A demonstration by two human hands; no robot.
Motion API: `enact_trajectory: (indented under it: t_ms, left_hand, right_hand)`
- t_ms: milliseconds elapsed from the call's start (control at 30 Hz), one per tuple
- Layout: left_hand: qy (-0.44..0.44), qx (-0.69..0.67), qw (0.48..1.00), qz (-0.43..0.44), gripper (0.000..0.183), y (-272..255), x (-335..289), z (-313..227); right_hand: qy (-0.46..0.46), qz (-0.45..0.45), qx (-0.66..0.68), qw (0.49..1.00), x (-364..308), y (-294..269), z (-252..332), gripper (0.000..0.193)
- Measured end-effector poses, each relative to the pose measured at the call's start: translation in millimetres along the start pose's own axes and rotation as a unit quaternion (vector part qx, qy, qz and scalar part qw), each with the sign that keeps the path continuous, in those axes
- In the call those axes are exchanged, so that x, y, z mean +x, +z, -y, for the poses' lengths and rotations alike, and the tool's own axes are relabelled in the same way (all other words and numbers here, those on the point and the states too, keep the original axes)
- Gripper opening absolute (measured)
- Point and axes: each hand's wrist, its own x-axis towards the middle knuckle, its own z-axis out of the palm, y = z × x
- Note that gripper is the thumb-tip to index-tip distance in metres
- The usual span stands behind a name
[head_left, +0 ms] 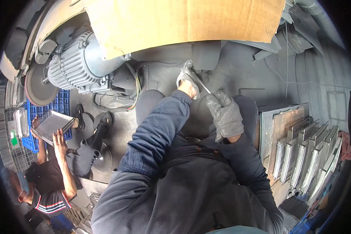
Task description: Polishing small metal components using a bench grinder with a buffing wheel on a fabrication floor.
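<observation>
gloves [227, 116]: rough matt cloth | rod [204, 86]: smooth metal | sheet [187, 21]: matt cardboard | motor [75, 64]: ribbed dull metal | crate [62, 102]: plastic | sleeves [156, 130]: matt cloth | panels [300, 160]: shiny metal

Wood-topped bench [277, 132] at the right of my view.
On it I see several flat metal pieces [299, 160] standing on edge, side by side.

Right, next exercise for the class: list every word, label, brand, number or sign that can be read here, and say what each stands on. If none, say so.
None: no text can be read in this view.
Green patch at the far left: too small and blurred to tell whether it bears writing.
Ribbed motor: no readable label.
Cardboard: no readable print.
Thin rod: no marking can be made out.
</observation>
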Motion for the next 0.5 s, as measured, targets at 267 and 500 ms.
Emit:
enact_trajectory:
  t_ms: [267, 500]
  left_hand:
    - [0.166, 0.273, 0.944, 0.077, 0.042, -68, 70, 23]
    - [-0.222, 0.036, 0.882, -0.414, 0.053, -67, 127, 8]
  right_hand:
    - [-0.044, -0.036, -0.081, 0.995, 21, 11, -14, 0.027]
    - [0.045, -0.026, -0.125, 0.991, 42, 9, -1, 0.033]
